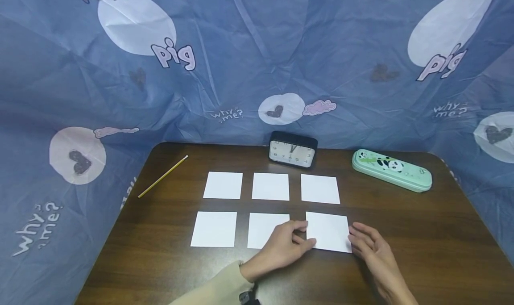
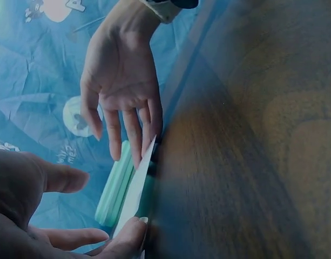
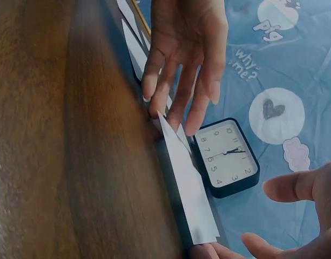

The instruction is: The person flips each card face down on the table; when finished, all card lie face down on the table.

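Six blank white cards lie in two rows on the table in the head view. My left hand [image 1: 283,244] touches the left edge of the front right card [image 1: 328,231] with its fingertips and reaches over part of the front middle card [image 1: 263,227]. At that same card's right edge are the fingers of my right hand [image 1: 377,256]. The left wrist view shows my right hand [image 2: 122,81] with its fingers extended beside the card [image 2: 134,189]. My left hand [image 3: 189,48] also has extended fingers in the right wrist view. Neither hand grips the card.
A black-framed clock [image 1: 292,151] stands behind the back row. A green panda pencil case [image 1: 391,171] lies at the back right, and a yellow pencil [image 1: 162,177] at the back left. Patterned blue cloth [image 1: 241,73] hangs behind the wooden table [image 1: 433,233].
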A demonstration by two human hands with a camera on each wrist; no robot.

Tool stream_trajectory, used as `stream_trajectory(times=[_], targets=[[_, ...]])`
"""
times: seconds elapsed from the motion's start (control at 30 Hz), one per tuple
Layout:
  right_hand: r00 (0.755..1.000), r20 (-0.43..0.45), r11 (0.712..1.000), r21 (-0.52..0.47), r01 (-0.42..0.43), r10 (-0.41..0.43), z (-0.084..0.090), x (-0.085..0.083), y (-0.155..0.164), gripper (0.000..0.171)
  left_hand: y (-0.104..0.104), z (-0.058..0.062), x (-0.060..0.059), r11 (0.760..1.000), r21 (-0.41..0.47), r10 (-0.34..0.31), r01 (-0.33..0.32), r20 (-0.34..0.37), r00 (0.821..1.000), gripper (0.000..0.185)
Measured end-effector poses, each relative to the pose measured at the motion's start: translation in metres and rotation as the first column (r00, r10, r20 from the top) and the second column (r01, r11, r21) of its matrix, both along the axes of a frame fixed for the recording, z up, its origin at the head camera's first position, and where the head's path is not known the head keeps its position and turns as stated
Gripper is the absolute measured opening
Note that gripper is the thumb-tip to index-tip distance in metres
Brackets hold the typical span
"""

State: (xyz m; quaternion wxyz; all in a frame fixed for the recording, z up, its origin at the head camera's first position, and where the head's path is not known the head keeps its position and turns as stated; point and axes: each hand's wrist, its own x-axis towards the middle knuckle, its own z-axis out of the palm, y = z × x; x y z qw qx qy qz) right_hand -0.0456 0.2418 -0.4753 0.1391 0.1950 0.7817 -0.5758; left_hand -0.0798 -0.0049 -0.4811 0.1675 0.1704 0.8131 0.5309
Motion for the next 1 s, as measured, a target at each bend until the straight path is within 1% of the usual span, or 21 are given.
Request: stream_trajectory(times=[0.23, 0.43, 0.6, 0.73, 0.8, 0.87, 0.93, 1.0], targets=[[1.000, -0.007, 1.000, -0.010, -0.013, 0.013, 0.000, 0.000, 0.002, 0.063, -0.002, 0.000, 0.003, 1.000, 0.012, -0.012, 0.011, 0.005, 1.000, 0.058], [1.000, -0.017, 1.000, -0.024, -0.021, 0.020, 0.000, 0.001, 0.001, 0.063, -0.008, 0.001, 0.004, 1.000, 0.000, -0.019, 0.019, 0.002, 1.000, 0.059], [0.997, -0.068, 0.998, -0.050, -0.030, 0.026, -0.002, 0.001, 0.002, 0.062, -0.014, 0.001, 0.006, 1.000, 0.014, -0.014, 0.014, -0.002, 1.000, 0.057], [0.992, -0.120, 0.998, -0.038, -0.055, 0.050, -0.001, -0.001, 0.002, 0.059, -0.022, 0.000, 0.008, 0.999, 0.035, -0.026, 0.026, -0.005, 1.000, 0.048], [0.988, -0.134, 0.997, -0.008, -0.073, 0.071, 0.000, -0.002, 0.002, 0.057, -0.028, 0.000, 0.008, 0.998, 0.041, -0.040, 0.040, -0.019, 0.999, 0.042], [0.984, -0.136, 0.993, 0.058, -0.105, 0.112, 0.002, -0.003, 0.002, 0.055, -0.035, -0.001, 0.008, 0.997, 0.042, -0.056, 0.058, -0.044, 0.997, 0.038], [0.977, -0.141, 0.981, 0.131, -0.144, 0.162, 0.003, -0.003, 0.001, 0.053, -0.044, 0.000, 0.008, 0.996, 0.034, -0.079, 0.083, -0.088, 0.993, 0.035], [0.963, -0.158, 0.959, 0.214, -0.185, 0.220, 0.005, -0.004, 0.000, 0.049, -0.056, 0.001, 0.006, 0.995, 0.003, -0.100, 0.102, -0.151, 0.983, 0.032]])
